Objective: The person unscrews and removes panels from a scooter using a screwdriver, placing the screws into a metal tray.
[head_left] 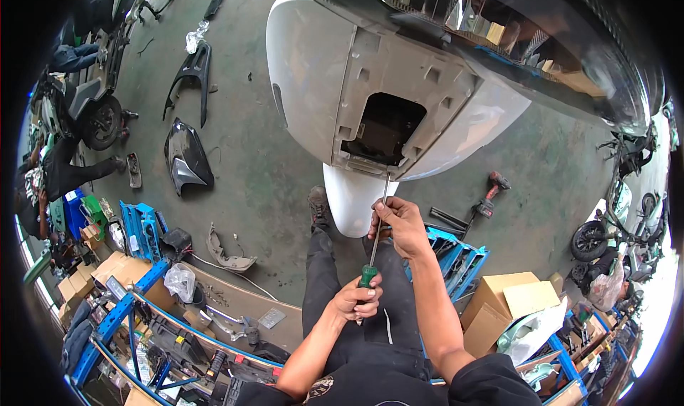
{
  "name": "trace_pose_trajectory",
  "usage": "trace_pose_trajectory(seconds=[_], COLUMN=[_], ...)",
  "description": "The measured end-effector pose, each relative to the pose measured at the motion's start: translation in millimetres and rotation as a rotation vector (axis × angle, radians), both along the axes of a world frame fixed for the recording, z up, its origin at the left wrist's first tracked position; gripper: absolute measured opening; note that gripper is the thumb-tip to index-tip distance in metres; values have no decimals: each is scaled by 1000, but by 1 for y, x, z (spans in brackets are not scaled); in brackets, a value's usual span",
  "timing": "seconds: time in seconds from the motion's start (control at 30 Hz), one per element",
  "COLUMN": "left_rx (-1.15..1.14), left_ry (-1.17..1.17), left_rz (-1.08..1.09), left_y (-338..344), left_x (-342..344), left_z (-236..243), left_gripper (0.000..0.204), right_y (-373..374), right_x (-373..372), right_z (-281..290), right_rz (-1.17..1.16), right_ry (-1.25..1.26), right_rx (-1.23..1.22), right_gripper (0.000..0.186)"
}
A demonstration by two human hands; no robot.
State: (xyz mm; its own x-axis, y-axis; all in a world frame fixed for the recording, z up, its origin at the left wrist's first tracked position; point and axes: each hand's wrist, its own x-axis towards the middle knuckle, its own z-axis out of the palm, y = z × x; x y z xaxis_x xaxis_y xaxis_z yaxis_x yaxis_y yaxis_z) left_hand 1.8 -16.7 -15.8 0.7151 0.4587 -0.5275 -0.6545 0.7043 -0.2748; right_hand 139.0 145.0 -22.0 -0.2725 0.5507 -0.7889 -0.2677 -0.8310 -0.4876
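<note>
- Grip first, head view. What's held?
- Left hand (pixel 356 297) closed round the green handle (pixel 368 276) of a screwdriver (pixel 375 252). Right hand (pixel 401 224) pinches the metal shaft (pixel 379 236) farther up, thumb and fingers on it. So both hands gripping, same tool.
- Where's the tool relative to the grip?
- Handle sits in the left fist, shaft runs up and slightly right from it, through the right-hand pinch, tip end past those fingers.
- Tip touching anything?
- It reaches the lower edge of the big white body panel (pixel 306 71), just below the dark opening (pixel 388 124). Seated in a screw or not: can't tell, too small.
- Around the hands?
- White tongue-shaped part (pixel 350 205) just left of the right hand, below the panel. Dark trouser legs (pixel 322 267) under the forearms. Blue metal frame (pixel 467 260) right of the right hand.
- Farther out?
- Red-and-black power drill (pixel 491 194) on the floor, right. Dark glossy cover (pixel 189 158) and black forked trim piece (pixel 192 78) on the floor, left. Open cardboard box (pixel 488 310) lower right. Glossy black curved body part (pixel 541 46) over the panel, upper right.
</note>
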Motion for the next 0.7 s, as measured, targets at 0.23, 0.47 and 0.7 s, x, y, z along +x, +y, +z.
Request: trace_pose_trajectory(seconds=[0.23,0.47,0.7], left_rx=[218,455,-33], left_ry=[950,1698,-142], left_rz=[-315,-602,24], left_y=[18,25,8], left_x=[6,37,-16], left_z=[22,44,-8], left_gripper=[29,37,23], right_y=[2,-1,-2], right_x=[-6,-11,-11], right_z=[-4,0,-3], right_rz=[-21,-52,-75], right_ry=[-64,-88,-34], right_rx=[5,-1,-21], right_gripper=[19,18,20])
